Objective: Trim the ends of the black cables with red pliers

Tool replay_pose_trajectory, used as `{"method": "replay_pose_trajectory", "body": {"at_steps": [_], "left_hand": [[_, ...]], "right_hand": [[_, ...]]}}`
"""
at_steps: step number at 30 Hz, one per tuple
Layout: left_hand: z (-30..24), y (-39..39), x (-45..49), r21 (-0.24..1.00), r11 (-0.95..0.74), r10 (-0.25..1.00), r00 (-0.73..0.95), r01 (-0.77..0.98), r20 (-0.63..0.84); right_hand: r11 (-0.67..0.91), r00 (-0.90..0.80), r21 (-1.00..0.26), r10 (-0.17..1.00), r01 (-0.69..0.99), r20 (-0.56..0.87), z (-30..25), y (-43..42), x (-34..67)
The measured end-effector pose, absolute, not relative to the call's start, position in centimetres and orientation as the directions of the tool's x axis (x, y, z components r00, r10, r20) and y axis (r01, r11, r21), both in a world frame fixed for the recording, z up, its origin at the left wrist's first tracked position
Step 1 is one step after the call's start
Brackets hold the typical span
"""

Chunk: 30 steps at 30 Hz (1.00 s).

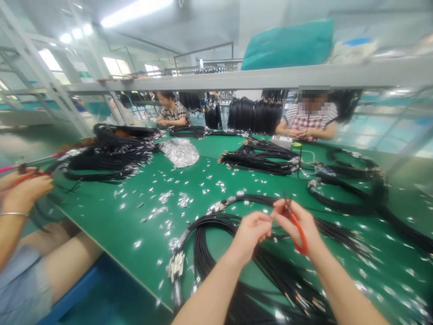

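My right hand (pixel 306 221) is closed round a small pair of red-handled pliers (pixel 299 235), their dark jaws pointing up and away from me. Close beside it, my left hand (pixel 250 234) is closed in a pinch. The fingertips of both hands almost meet, and what the left fingers hold is too small to make out. Beneath and around my hands lie bundles of black cables (pixel 216 246) with shiny metal ends. One coil has a silvery band of connectors (pixel 176 266) on the left.
Small clear plastic bits litter the green table (pixel 135 239). A clear plastic bag (pixel 180 152) and more black cable bundles (pixel 264 158) lie farther back. A co-worker's hands (pixel 29 189) hold a red-handled tool at left. Two people sit opposite, below a grey shelf beam (pixel 203 82).
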<state>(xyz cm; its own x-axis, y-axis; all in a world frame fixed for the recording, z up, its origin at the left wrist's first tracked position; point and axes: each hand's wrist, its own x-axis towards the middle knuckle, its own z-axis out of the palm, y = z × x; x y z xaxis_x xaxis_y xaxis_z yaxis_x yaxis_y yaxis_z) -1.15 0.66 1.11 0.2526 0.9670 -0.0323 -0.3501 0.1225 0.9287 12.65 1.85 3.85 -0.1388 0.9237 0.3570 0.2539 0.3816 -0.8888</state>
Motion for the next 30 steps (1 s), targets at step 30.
{"method": "replay_pose_trajectory", "body": {"at_steps": [30], "left_hand": [[0.4, 1.2, -1.6, 0.694, 0.385, 0.885, 0.457, -0.609, -0.089]], "right_hand": [[0.248, 0.006, -0.955, 0.968, -0.163, 0.251, 2.2, 1.8, 10.7]]}}
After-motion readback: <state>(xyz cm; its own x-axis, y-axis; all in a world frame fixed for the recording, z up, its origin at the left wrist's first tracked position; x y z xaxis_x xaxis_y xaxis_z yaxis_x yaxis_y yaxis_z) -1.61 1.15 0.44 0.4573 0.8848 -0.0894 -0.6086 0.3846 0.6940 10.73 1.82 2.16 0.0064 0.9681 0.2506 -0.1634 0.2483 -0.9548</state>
